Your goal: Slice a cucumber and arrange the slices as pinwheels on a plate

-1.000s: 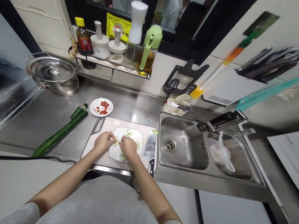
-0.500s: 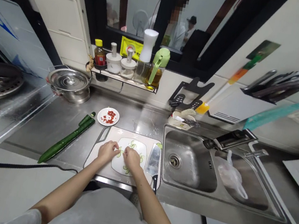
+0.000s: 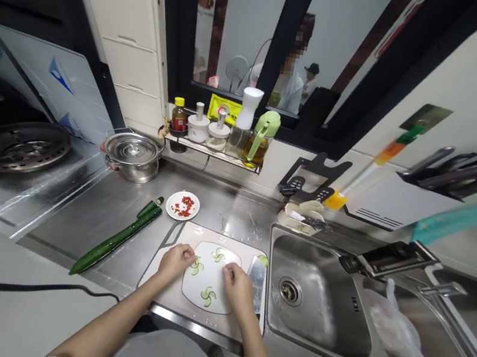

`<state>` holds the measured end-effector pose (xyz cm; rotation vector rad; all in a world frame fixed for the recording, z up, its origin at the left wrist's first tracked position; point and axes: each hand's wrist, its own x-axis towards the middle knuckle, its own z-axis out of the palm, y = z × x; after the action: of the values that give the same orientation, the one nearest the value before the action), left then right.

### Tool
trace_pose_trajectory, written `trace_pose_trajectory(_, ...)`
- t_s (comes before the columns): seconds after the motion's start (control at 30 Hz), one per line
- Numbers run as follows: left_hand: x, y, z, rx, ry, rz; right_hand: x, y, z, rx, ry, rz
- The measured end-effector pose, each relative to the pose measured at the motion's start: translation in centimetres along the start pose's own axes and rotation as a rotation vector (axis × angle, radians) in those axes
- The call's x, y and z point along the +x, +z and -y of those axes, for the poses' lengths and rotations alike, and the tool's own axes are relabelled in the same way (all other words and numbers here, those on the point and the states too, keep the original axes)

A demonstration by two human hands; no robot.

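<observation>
Several thin cucumber slices (image 3: pixel 208 296) lie in pinwheel shapes on a white plate (image 3: pixel 203 280), which rests on a pale cutting board (image 3: pixel 158 275). My left hand (image 3: pixel 175 264) is over the plate's left edge, fingers pinched beside the left pinwheel. My right hand (image 3: pixel 239 288) is at the plate's right side with thumb and fingertips closed together. Whether either holds anything small is hidden. A knife (image 3: pixel 256 279) lies on the board, partly behind my right hand, with a cucumber end piece (image 3: pixel 262 260) by it.
Left of the board lies a long cucumber (image 3: pixel 115 243). A small white dish (image 3: pixel 182 206) of chopped red bits sits behind. A lidded steel pot (image 3: pixel 132 155) stands further left. The sink (image 3: pixel 318 301) lies right, and a condiment rack (image 3: pixel 216 147) hangs at the back.
My right hand has moved right, away from the left pinwheel, leaving it uncovered. My left hand stays beside that pinwheel. The camera view has shifted, placing the scene lower and further right.
</observation>
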<state>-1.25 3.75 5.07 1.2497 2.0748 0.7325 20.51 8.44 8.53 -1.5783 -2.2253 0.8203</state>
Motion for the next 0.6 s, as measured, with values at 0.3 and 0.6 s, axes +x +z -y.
trace_pose_trajectory(0.3, 2.8, -3.4, 2.4, -0.12, 0.061, -0.136, -2.0, -2.2, -2.9, 0.184, 0.03, -0.137)
trace_pose_trajectory(0.6, 9.3, -6.2, 2.8, 0.085, -0.026, -0.262, -1.7, -1.3, -2.5, 0.227, 0.051, -0.127)
